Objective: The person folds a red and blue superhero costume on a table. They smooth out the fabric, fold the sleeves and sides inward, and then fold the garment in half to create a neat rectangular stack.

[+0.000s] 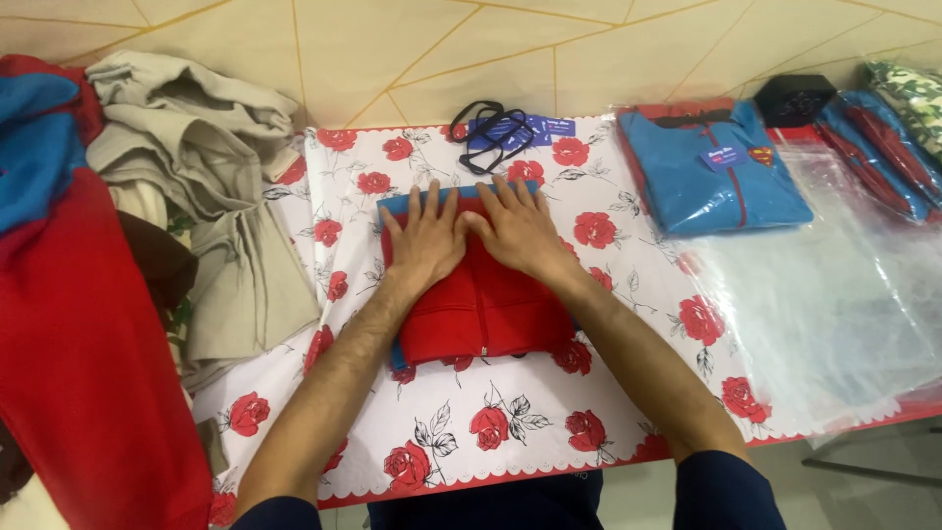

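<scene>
2 flat palms, the left hand (424,238) and right hand (518,228), fingers spread, press the folded red garment (481,304) at mid-desk (510,432); it looks soft, light, best gripped along its folded edges.

Both forearms reach forward, left hand (425,238) and right hand (517,228) flat, palms down, fingers spread, thumbs touching.

I have both hands flat, side by side, on the folded garment (481,309) lying mid-table on the tablecloth (510,417); my left hand (428,240) touches my right hand (517,231). Behind it lie elastic bands (491,132), left a heap of clothes (196,177), right a bagged garment (711,172) and empty plastic bags (834,294)
</scene>
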